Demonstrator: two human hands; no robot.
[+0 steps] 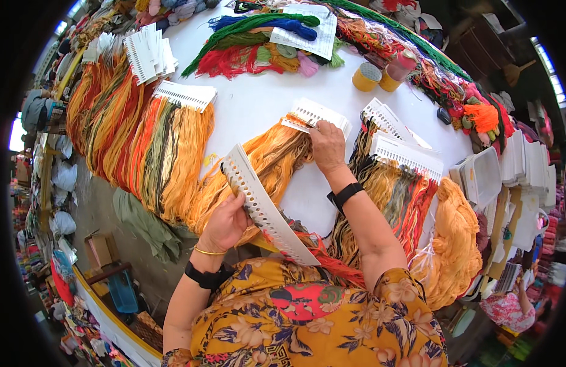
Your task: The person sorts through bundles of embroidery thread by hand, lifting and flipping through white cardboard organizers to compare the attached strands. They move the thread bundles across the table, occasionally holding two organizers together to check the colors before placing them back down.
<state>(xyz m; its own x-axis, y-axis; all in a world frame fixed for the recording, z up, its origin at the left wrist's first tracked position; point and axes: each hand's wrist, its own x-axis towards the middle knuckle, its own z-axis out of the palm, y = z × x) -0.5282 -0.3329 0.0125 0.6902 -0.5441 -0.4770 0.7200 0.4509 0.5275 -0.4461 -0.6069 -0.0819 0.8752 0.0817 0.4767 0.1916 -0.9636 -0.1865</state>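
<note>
My left hand [225, 224] grips a long white punched card [258, 197] by its left edge, thumb on top. The card is tilted, with a row of holes down one side and red strands near its lower end. My right hand [329, 147] is closed at the lower edge of a stack of white punched cards [323, 112]. Orange and brown embroidery threads [274, 150] hang from that stack and run down to the left, passing behind the held card. My right fingertips are bent down among the threads, so what they pinch is hidden.
More threaded card stacks lie left [185, 95] and right [405, 153]. A pale orange hank [454, 244] hangs at the right edge. Coloured skeins [258, 43], a printed sheet [307, 33], yellow tubs [366, 77] and a dark mouse-shaped object [444, 115] lie farther back.
</note>
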